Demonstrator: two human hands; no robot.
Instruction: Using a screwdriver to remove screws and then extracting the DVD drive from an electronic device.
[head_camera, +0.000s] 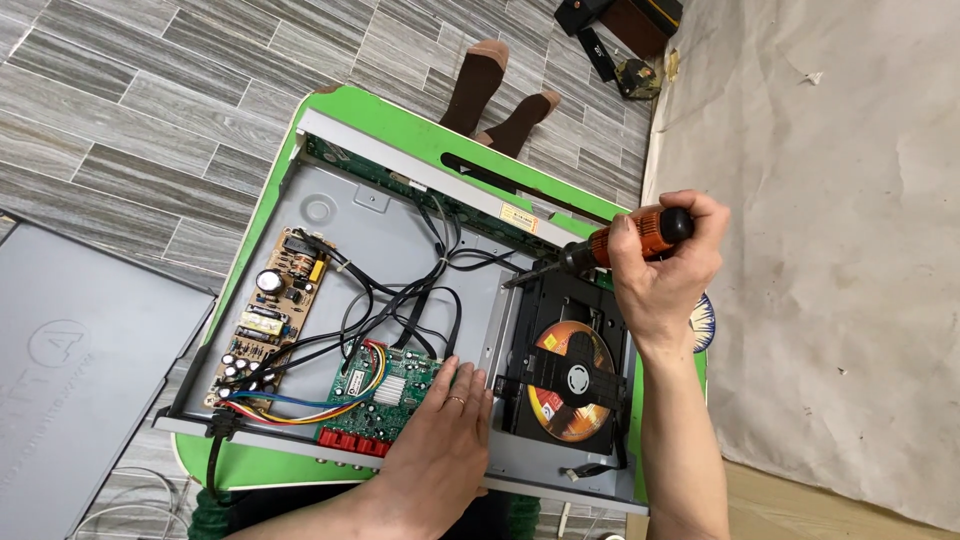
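Note:
An opened disc player chassis (350, 215) lies on a small green table (385, 110). My left hand (440, 440) rests flat on the near edge of the chassis, fingers over the green circuit board (385, 385). My right hand (665, 265) grips an orange-handled screwdriver (625, 240), with its tip at the far left corner of the black disc drive (565, 350). An orange disc (590, 345) sits in the drive under a black clamp. A tan power board (270, 305) lies at the left, joined by black and coloured wires (400, 300).
The removed grey metal cover (80, 370) lies on the tiled floor at the left. A person's feet in brown socks (500, 95) stand beyond the table. Pale paper sheeting (830, 250) covers the floor at the right, with dark items (620, 30) at the top.

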